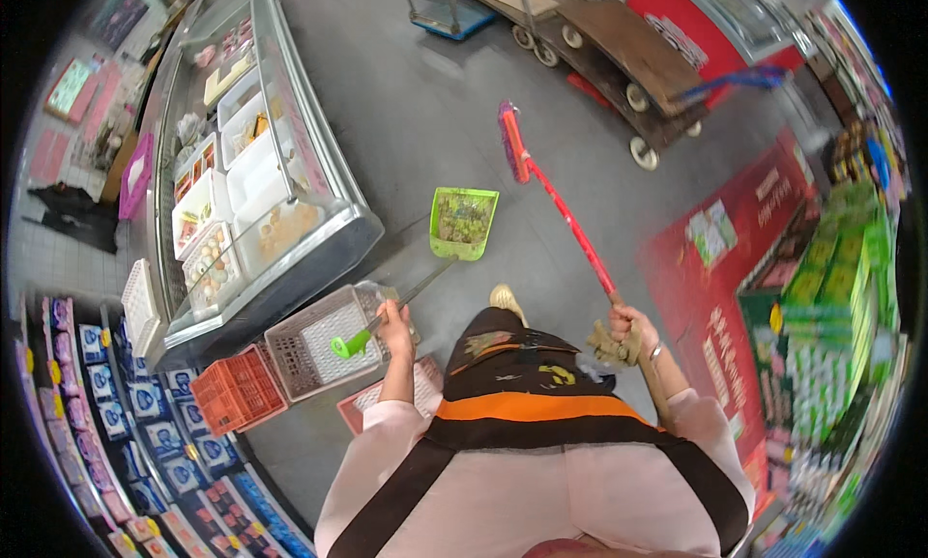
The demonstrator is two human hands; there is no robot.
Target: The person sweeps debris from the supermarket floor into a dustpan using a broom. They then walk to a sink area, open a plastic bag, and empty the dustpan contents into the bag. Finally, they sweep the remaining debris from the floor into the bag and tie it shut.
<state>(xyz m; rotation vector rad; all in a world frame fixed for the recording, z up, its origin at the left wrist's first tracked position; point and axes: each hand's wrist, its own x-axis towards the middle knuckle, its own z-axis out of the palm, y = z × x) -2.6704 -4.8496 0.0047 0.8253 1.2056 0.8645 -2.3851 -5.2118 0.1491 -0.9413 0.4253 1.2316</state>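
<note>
Room to pass over the grey floor [367,94], between the green dustpan [465,253] and the red broom [570,224]. Blocked on the left by the glass food case [360,222] and grey crate [283,343], at far right by the brown cart [628,56].

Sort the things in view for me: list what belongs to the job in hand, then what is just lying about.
Job in hand:
- Dustpan, its handle gripped by the left hand
- Broom, its pole held in the right hand

Lying about, untouched:
- Orange basket
- Grey crate
- Brown trolley
- Red mat
</note>
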